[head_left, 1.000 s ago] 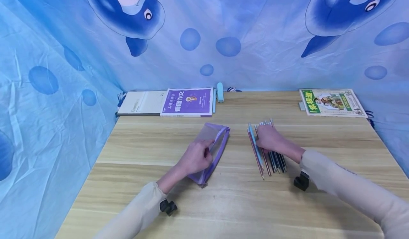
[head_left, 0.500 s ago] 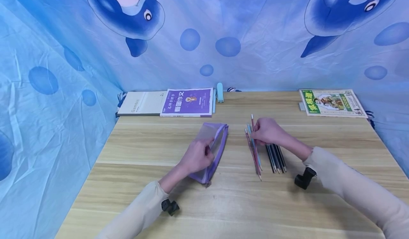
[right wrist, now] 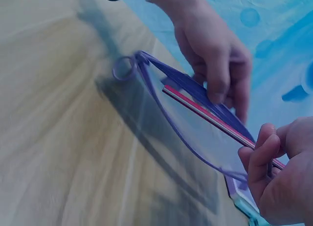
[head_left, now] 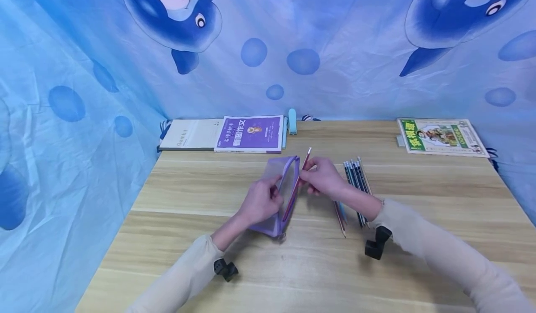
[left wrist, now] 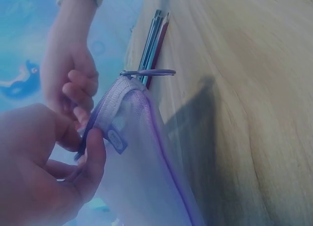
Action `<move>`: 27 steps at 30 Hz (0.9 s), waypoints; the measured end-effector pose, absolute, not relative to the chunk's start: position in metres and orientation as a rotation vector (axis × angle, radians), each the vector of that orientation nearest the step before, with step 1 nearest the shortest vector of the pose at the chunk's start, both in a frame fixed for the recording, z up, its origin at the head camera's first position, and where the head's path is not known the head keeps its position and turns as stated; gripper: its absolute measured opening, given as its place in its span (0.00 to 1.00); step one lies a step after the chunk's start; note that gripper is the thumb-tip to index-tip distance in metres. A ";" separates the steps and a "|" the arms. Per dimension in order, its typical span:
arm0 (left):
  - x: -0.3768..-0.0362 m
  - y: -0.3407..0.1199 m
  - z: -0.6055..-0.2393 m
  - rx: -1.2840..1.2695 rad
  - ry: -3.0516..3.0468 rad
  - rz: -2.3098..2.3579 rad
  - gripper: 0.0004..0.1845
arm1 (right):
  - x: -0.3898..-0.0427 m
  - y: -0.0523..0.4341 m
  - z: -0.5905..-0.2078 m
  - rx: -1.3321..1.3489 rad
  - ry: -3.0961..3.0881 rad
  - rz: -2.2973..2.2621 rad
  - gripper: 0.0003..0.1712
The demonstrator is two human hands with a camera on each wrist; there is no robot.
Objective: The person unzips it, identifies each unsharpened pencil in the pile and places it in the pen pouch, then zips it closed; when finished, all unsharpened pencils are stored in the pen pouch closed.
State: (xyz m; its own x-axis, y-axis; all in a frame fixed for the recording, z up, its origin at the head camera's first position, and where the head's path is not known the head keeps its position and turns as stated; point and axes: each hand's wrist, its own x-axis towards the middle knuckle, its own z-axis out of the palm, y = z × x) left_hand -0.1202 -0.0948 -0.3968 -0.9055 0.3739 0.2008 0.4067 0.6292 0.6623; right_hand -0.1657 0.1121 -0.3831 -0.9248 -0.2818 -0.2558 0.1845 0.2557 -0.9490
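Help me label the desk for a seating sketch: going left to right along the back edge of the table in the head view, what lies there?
White notebook → purple book → small light-blue object, kind unclear → green magazine, all at the far edge of the table.

The lower end of the red pencil (head_left: 295, 186) is hidden behind the rim of the translucent purple mesh zip pouch (head_left: 279, 193). The right hand (head_left: 322, 179) and its sleeve cover part of the row of loose pencils (head_left: 356, 173) on the table. Both wrist views are soft and motion-blurred. Book cover print is too small to read.
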 end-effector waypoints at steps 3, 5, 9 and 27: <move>-0.121 -0.094 -0.397 -0.680 -2.765 -1.178 0.28 | -0.163 0.103 -0.387 -0.098 2.149 -1.712 0.10; -0.121 -0.094 -0.397 -0.682 -2.750 -1.196 0.27 | -0.161 0.098 -0.389 -0.106 2.165 -1.694 0.10; -0.121 -0.094 -0.397 -0.678 -2.737 -1.225 0.29 | -0.158 0.092 -0.392 -0.105 2.186 -1.657 0.09; -0.120 -0.092 -0.396 -0.655 -2.689 -1.233 0.29 | -0.157 0.095 -0.395 -0.223 2.266 -1.584 0.10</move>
